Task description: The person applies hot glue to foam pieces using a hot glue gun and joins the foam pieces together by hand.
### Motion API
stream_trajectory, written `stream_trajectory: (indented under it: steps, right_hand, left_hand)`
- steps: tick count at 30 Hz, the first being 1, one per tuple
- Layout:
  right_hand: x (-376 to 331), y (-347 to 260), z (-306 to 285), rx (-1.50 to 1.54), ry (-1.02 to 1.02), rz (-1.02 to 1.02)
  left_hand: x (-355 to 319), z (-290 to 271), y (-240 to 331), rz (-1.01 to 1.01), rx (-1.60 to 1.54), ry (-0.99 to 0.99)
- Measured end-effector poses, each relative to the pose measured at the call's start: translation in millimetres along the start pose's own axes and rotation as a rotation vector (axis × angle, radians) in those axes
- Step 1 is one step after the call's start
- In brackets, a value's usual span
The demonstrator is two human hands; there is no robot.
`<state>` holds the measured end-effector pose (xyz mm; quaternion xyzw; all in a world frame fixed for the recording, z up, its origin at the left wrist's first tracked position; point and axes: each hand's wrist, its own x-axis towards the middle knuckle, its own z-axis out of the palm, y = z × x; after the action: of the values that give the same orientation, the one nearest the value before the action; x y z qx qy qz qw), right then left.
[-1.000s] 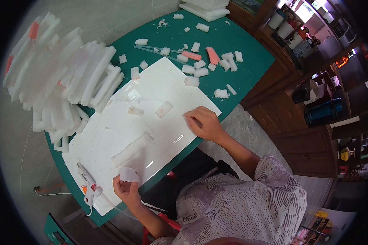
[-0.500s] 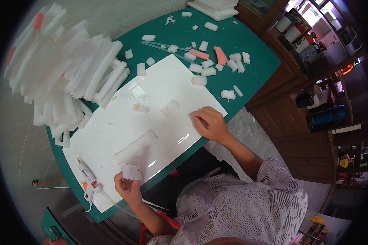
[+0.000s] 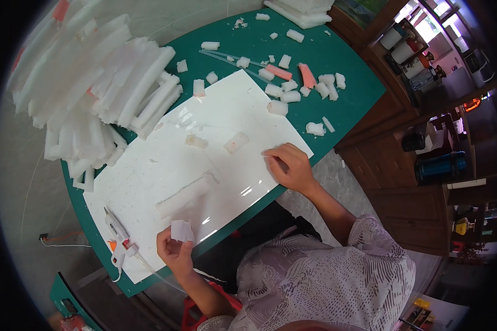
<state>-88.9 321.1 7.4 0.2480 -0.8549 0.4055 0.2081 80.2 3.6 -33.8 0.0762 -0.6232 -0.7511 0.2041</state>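
Observation:
My left hand, at the near edge of the white board, is closed on a small white foam piece, pinched between thumb and fingers. Just beyond it a longer white foam stick lies on the board. Over the board's right side rests my right hand, thumb and fingers curled together; whether anything is between the fingertips is hidden. Two short foam pieces, one yellowish and one pale, lie farther back on the board. A white glue gun lies at the board's left end.
A tall heap of white foam strips rises at the far left. Scattered foam bits, pink pieces and clear glue sticks lie on the green table. A wooden cabinet stands to the right.
The whole view has shifted slightly. The foam piece in my left hand has turned a little and shows a squarer face. My right hand stays in nearly the same place.

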Motion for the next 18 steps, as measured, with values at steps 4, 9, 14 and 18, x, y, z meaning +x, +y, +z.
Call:
stream_trajectory:
  steps: [4,9,14,18]
  right_hand:
    - [0.7,-0.2,0.5,0.001,0.004,-0.004]
    - [-0.4,1.1,0.2,-0.003,0.005,-0.005]
    - [-1.6,1.7,0.8,-0.012,0.004,0.0]
    - [-1.6,0.7,0.6,0.001,0.0,0.004]
  left_hand:
    - [0.1,2.3,2.0,-0.024,-0.094,0.006]
    - [0.4,2.0,3.2,-0.038,-0.097,-0.024]
    - [0.6,3.1,1.8,-0.013,0.012,0.018]
    - [-0.7,3.0,1.9,-0.021,0.009,0.028]
